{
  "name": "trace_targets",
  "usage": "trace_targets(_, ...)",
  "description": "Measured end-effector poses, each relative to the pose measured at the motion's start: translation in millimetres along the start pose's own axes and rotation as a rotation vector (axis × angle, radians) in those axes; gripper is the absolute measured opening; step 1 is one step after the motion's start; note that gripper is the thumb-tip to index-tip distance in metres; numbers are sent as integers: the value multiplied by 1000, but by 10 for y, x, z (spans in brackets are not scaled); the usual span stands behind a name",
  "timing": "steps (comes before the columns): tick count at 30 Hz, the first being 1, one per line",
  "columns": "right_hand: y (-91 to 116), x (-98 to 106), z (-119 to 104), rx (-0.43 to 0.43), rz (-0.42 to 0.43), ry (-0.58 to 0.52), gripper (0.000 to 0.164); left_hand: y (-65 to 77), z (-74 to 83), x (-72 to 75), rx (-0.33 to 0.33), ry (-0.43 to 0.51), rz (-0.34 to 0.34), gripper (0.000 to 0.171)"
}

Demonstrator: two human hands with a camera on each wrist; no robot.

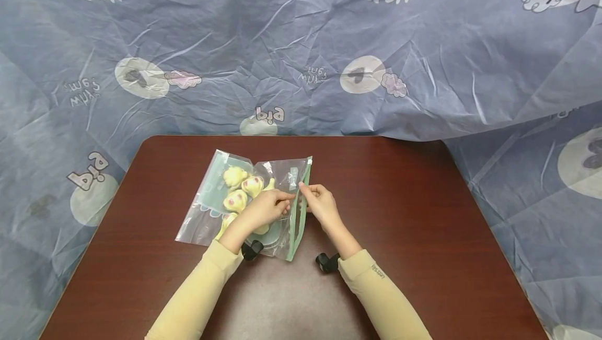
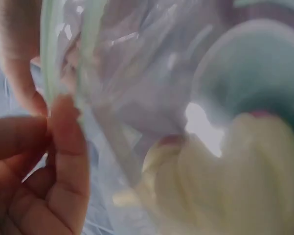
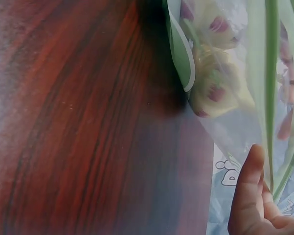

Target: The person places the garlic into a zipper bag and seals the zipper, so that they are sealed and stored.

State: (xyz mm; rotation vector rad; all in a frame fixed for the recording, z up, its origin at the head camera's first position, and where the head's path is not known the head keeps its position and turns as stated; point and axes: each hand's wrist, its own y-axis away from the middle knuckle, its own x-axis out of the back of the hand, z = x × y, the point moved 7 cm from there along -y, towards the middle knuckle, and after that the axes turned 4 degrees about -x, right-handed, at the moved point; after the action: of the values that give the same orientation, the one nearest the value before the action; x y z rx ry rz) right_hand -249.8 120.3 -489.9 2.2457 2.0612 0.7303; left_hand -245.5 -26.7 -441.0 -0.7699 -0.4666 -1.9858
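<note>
A clear zip bag [image 1: 193, 222] with a green closure strip [image 1: 301, 225] lies on the table, its mouth facing right. Inside are several pale yellow garlic bulbs [image 1: 235, 201] with purplish marks, also seen through the plastic in the left wrist view as bulbs [image 2: 239, 171]. Reaching across the bag, my left hand [image 1: 268, 208] pinches the edge of the mouth between thumb and finger. On the other side, my right hand [image 1: 323, 207] pinches the same strip, thumb [image 3: 249, 186] against the plastic. The two lips stand slightly apart below the hands.
The dark red-brown table [image 1: 400, 214] extends to both sides of the bag. A blue-grey printed cloth [image 1: 291, 42] hangs behind and beside it. Black wrist devices [image 1: 326, 262] sit under both forearms.
</note>
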Motion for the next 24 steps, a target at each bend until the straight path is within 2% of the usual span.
trace_targets(3,-11,3,-22,-1,18,32,55,3,-10,28,28,44,-33,30)
trace_targets(8,-27,14,-39,8,58,81,47,-18,-45,144,82,99,-2,29)
trace_targets(15,-4,-20,-46,16,30,58,32,-145,-23,293,49,77,56,28)
trace_targets(24,170,-107,22,38,-56,-48,25,-362,53,280,20,31,85,29)
